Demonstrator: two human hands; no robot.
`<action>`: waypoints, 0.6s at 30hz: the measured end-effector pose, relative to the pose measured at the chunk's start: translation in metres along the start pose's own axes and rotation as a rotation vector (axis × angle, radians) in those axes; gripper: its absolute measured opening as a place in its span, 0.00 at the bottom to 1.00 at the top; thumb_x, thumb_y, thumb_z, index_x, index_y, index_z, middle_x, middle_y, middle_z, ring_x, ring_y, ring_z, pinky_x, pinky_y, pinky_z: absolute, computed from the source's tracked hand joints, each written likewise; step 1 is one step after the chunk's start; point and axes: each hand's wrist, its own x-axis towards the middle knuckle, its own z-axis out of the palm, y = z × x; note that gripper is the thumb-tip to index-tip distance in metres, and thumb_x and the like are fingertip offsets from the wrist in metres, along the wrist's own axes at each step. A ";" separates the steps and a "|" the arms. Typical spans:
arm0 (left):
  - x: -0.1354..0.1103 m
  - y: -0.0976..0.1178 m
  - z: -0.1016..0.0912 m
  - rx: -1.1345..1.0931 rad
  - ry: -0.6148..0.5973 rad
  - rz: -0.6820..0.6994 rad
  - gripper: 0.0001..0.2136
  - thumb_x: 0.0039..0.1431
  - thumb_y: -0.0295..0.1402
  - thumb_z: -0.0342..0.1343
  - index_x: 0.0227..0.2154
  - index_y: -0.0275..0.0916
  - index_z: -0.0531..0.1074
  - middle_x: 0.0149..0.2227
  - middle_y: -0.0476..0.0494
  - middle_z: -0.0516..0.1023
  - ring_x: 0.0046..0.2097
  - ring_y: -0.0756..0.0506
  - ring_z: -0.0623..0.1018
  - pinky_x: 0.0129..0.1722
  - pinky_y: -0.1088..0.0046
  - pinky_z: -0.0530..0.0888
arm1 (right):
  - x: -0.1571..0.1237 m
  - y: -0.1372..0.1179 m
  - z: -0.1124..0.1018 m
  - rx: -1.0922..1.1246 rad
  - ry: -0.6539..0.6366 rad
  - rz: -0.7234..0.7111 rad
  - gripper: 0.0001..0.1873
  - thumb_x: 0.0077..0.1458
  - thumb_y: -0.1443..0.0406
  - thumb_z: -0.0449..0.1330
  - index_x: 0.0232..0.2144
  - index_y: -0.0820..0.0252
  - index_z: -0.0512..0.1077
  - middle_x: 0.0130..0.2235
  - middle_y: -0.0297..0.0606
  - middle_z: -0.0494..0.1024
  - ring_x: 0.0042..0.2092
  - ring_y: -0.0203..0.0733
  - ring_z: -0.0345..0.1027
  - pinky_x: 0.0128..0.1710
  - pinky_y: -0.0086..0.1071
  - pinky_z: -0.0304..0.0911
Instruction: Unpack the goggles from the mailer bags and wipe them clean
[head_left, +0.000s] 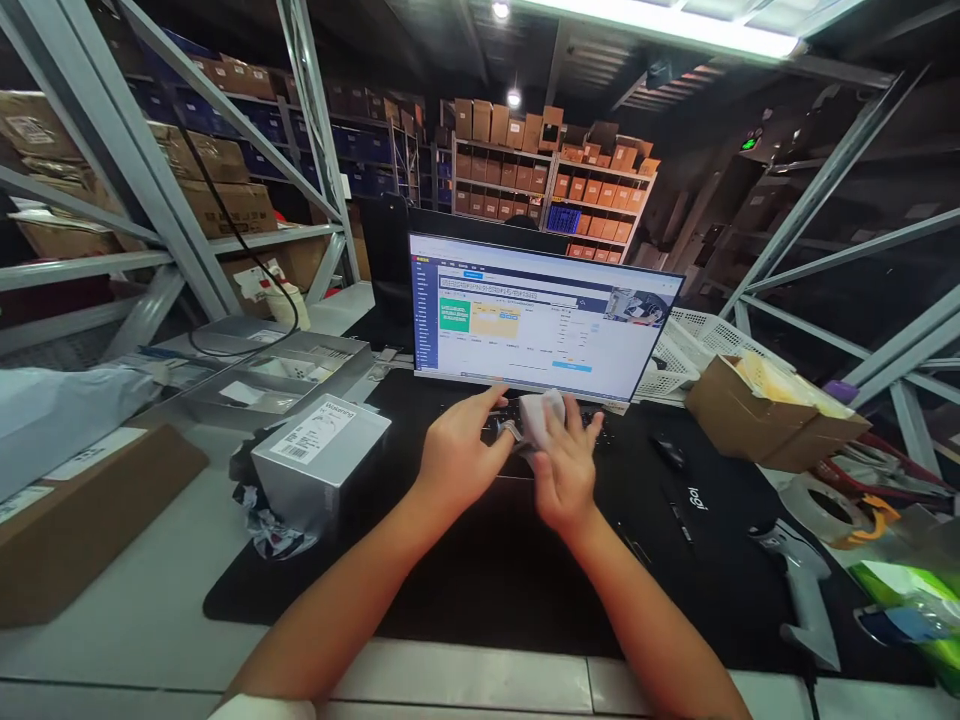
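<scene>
Both of my hands are over the keyboard (pixel 501 428) of a laptop whose lit screen (pixel 536 318) shows a web page. My left hand (pixel 459 447) rests on the keys with its fingers stretched forward. My right hand (pixel 564 462) is curled around a small white slip of paper (pixel 541 413) held just above the keys, with its fingertips touching the keyboard. A grey labelled box (pixel 319 455) stands on crumpled dark wrapping left of my left arm.
A black desk mat (pixel 697 560) lies under the laptop. A handheld scanner (pixel 804 590), tape roll (pixel 823 503) and open cardboard box (pixel 757 410) sit at right. A white basket (pixel 694 345) stands behind. A brown carton (pixel 82 510) and metal trays (pixel 270 375) are at left. Shelves of boxes surround.
</scene>
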 end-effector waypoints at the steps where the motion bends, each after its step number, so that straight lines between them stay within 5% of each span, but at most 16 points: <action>1: -0.001 0.000 0.000 0.016 0.000 -0.008 0.25 0.56 0.26 0.59 0.58 0.39 0.68 0.44 0.43 0.83 0.44 0.44 0.83 0.47 0.68 0.78 | 0.000 -0.004 0.000 0.014 -0.028 -0.038 0.27 0.66 0.67 0.46 0.65 0.57 0.62 0.61 0.44 0.72 0.70 0.55 0.49 0.69 0.61 0.24; 6: -0.004 0.000 0.003 0.034 -0.084 -0.092 0.42 0.53 0.26 0.61 0.69 0.44 0.49 0.45 0.46 0.83 0.43 0.43 0.83 0.45 0.68 0.79 | 0.004 0.001 0.000 0.043 -0.071 -0.004 0.23 0.67 0.66 0.47 0.60 0.54 0.69 0.58 0.40 0.75 0.69 0.54 0.53 0.68 0.62 0.21; 10: -0.005 0.003 0.004 -0.003 -0.143 -0.108 0.42 0.53 0.26 0.61 0.69 0.45 0.50 0.46 0.46 0.82 0.45 0.43 0.82 0.46 0.68 0.78 | 0.003 0.001 0.001 0.043 -0.039 0.024 0.23 0.67 0.67 0.47 0.62 0.57 0.67 0.60 0.43 0.73 0.69 0.53 0.51 0.69 0.62 0.29; 14: -0.003 -0.001 0.004 -0.130 -0.169 -0.198 0.39 0.55 0.31 0.62 0.68 0.45 0.53 0.46 0.47 0.82 0.46 0.44 0.82 0.50 0.67 0.77 | 0.009 0.000 -0.009 0.036 -0.028 -0.025 0.21 0.67 0.65 0.49 0.56 0.55 0.73 0.56 0.41 0.77 0.68 0.54 0.56 0.69 0.62 0.26; 16: 0.000 -0.011 0.008 -0.226 -0.169 -0.264 0.38 0.56 0.31 0.62 0.68 0.45 0.54 0.44 0.48 0.82 0.49 0.44 0.81 0.54 0.65 0.75 | 0.015 0.015 -0.020 0.083 0.073 0.142 0.19 0.68 0.64 0.48 0.50 0.57 0.77 0.52 0.41 0.80 0.65 0.54 0.61 0.69 0.62 0.31; 18: 0.003 -0.024 0.015 -0.350 -0.108 -0.305 0.34 0.58 0.33 0.60 0.66 0.41 0.56 0.44 0.44 0.82 0.50 0.44 0.81 0.56 0.64 0.74 | 0.019 0.039 -0.035 0.232 0.221 0.414 0.20 0.68 0.60 0.49 0.45 0.61 0.79 0.46 0.45 0.82 0.57 0.54 0.71 0.65 0.59 0.50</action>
